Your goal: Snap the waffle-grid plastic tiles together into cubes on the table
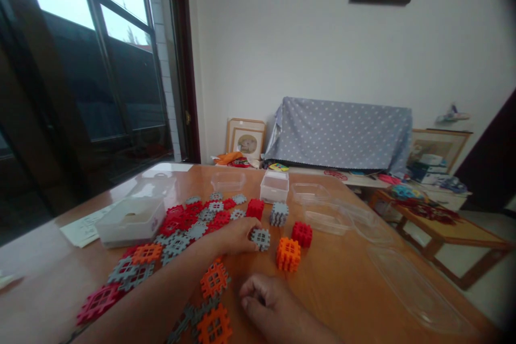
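My left hand point(241, 235) reaches across the table, its fingers closed on a grey notched interlocking tile point(261, 239) with a lattice centre. Beyond that hand stand a red stack of tiles point(255, 208) and a grey stack point(279, 214). To its right are an orange stack point(288, 253) and another red stack point(302, 234). Closer to me, my right hand point(269, 303) rests on the table with fingers curled in and nothing visible in them. Loose orange tiles point(215, 279) and grey ones lie left of it, partly hidden by my left forearm.
Many loose red and grey tiles point(197, 230) spread over the wooden table point(338, 285). A translucent box point(131, 220) stands on papers at the left. A white container point(274, 187) is at the back. Clear plastic lids point(415, 285) lie along the right side.
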`<state>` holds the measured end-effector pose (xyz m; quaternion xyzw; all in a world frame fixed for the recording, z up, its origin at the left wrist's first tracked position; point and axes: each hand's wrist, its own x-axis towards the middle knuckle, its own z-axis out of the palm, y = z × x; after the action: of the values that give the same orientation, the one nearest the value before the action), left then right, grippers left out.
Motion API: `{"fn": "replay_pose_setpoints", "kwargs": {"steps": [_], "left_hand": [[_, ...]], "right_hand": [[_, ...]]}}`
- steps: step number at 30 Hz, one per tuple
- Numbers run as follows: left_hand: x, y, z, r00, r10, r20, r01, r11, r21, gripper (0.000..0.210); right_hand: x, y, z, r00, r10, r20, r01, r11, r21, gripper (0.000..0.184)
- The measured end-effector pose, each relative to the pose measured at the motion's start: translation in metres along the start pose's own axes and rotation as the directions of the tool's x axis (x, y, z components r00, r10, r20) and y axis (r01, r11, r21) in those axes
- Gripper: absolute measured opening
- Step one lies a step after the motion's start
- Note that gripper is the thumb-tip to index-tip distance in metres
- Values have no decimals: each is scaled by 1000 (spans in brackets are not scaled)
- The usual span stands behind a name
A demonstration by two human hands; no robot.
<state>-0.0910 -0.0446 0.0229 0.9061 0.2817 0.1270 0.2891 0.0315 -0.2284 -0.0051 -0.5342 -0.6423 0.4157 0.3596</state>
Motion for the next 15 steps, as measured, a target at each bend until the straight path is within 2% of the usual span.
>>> {"fn": "replay_pose_setpoints", "kwargs": {"steps": [6,15], "left_hand": [[-1,-3,-1,999,-13,33,13,1000,2,50],[1,1,0,999,-31,26,29,995,93,61]], "right_hand": [[-1,0,0,1000,7,-7,-7,1000,15,14],[-3,-5,-3,1000,20,1,-20,1000,24,12]]}}
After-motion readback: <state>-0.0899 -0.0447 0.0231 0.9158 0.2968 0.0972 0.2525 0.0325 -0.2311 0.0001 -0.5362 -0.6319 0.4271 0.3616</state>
